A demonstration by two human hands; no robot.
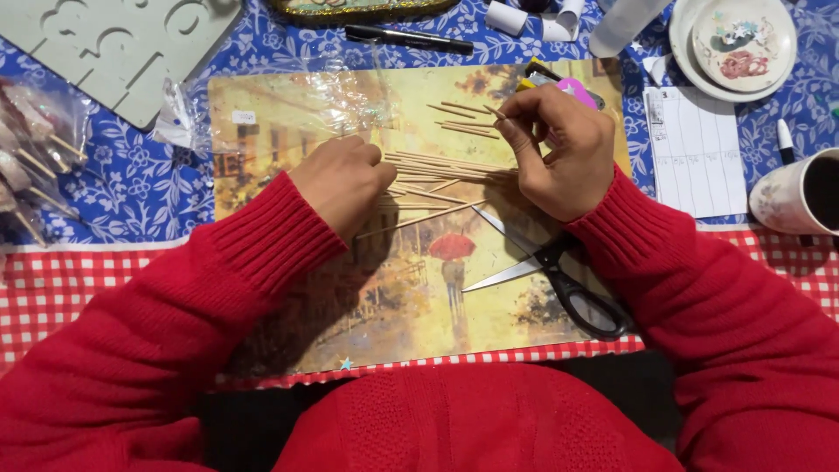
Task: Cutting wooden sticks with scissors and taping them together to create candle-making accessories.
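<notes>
Wooden skewers (437,166) lie on a picture mat (288,114). Left hand (343,182) presses them, curled; right hand (559,149) pinches one skewer (468,108).

Thin wooden skewers (441,166) bunched, lying flat on painted mat.

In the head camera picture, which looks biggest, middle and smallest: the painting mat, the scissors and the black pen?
1. The yellow picture mat with a rainy street painting looks largest by far.
2. The open black-handled metal scissors.
3. The slim black pen looks smallest, though close to the scissors in length; it lies farther from the camera, so that is unsure.
</notes>
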